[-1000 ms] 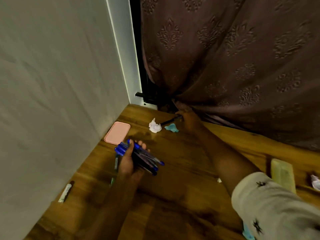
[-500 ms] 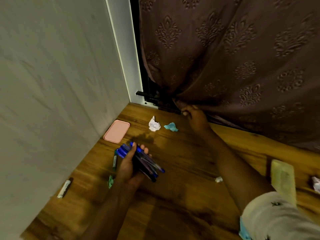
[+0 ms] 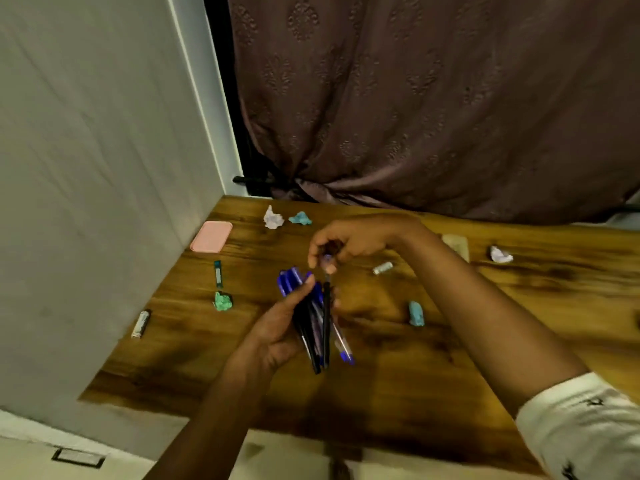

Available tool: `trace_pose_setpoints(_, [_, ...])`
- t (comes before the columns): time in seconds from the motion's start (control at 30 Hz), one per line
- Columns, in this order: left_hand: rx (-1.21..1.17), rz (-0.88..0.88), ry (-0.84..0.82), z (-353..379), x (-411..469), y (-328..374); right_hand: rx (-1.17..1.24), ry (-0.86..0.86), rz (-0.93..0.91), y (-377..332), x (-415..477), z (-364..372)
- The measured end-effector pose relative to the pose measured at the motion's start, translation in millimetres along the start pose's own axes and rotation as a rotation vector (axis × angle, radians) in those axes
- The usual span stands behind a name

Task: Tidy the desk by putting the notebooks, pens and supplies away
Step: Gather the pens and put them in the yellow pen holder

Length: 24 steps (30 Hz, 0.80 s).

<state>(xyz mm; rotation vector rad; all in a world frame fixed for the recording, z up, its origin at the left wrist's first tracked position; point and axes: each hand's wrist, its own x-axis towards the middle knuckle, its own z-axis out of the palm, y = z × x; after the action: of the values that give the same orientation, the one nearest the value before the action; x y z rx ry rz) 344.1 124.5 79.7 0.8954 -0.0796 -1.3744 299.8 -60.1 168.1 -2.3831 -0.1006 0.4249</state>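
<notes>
- The left hand is curled round a bundle of pens, thumb laid across the barrels, and holds it just above the worktop. The right hand pinches the top end of a single dark pen and stands it against the bundle.
- The pens look light, stiff and smooth, with thin plastic barrels, several with blue ends. Loose ones could slip from a slack grip, so the middle of the barrels seems the safest place to hold.
- Scattered on the glossy wood-grain worktop are a white paper ball and a green paper ball, both crumpled and soft. A flat pink case with rounded corners and a small white tube lie near the wall.
</notes>
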Motion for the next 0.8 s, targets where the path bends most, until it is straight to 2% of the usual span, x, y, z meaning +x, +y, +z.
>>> trace_pose_setpoints(0.1, [-0.017, 0.027, -0.041, 18.5, -19.4, -31.3, 0.150, 0.098, 0.052, -13.5, -23.1, 38.0])
trace_pose_setpoints(0.17, [-0.038, 0.041, -0.030, 28.5, -27.4, -50.8, 0.243, 0.276, 0.086, -19.0, -51.1, 61.8])
trace_pose_setpoints(0.2, [-0.053, 0.055, -0.020, 33.1, -29.2, -58.4, 0.322, 0.430, 0.112, -18.4, -66.1, 74.7])
trace_pose_setpoints(0.3, [-0.134, 0.142, -0.026, 56.3, -31.0, -79.8, 0.644, 1.059, 0.209, -22.6, -117.6, 128.0])
trace_pose_setpoints(0.33, [-0.160, 0.169, -0.037, 67.2, -30.1, -87.0, 0.786, 1.246, 0.241, -27.1, -132.3, 148.6])
trace_pose_setpoints(0.4, [-0.184, 0.215, -0.044, 89.1, -25.3, -101.9, 1.189, 1.510, 0.254, -33.6, -152.5, 187.9])
trace_pose_setpoints(0.47, [-0.192, 0.265, -0.042, 117.1, -16.3, -122.8, 1.590, 1.594, 0.221, -31.5, -171.2, 214.1])
trace_pose_setpoints(0.53, [-0.187, 0.297, -0.050, 147.3, -5.1, -145.3, 1.844, 1.617, 0.179, -25.2, -192.1, 221.0])
trace_pose_setpoints(0.63, [-0.156, 0.319, -0.095, 204.2, 11.0, -193.0, 1.933, 1.724, 0.115, -4.8, -247.7, 210.5])
trace_pose_setpoints(0.8, [-0.123, 0.334, -0.128, 299.6, 35.8, -274.8, 1.902, 1.810, 0.220, 44.5, -354.5, 195.5])
